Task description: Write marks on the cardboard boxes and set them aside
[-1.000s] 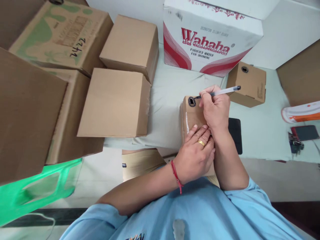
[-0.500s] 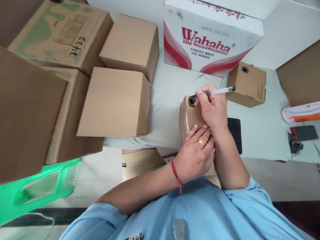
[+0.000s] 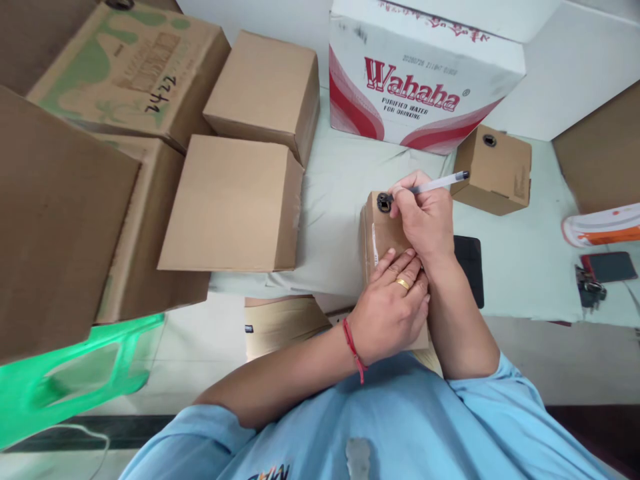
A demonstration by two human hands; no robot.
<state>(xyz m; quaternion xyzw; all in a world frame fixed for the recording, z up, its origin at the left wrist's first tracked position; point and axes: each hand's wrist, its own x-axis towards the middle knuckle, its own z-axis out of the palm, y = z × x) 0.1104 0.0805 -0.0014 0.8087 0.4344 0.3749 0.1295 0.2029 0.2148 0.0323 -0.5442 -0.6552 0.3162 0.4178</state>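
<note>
In front of me lies a small cardboard box (image 3: 393, 230) with a black ringed mark (image 3: 384, 203) near its far left corner. My right hand (image 3: 425, 217) pinches a pen (image 3: 440, 182) with a clear barrel and a dark end, its tip at the edge of that mark. Flat on the near part of the box rests my left hand (image 3: 393, 303), fingers stretched out beside the right wrist. Part of the box is hidden under both hands.
A similar box (image 3: 500, 167) with a dark ringed mark stands at right, before a white Wahaha carton (image 3: 420, 73). Several brown cartons (image 3: 230, 200) crowd the left. A black flat object (image 3: 469, 267), keys (image 3: 591, 288) and a phone (image 3: 611, 266) lie at right.
The pen has shifted slightly, its tip a little further right along the ringed mark. My left hand stays in place on the box. The view has moved slightly.
</note>
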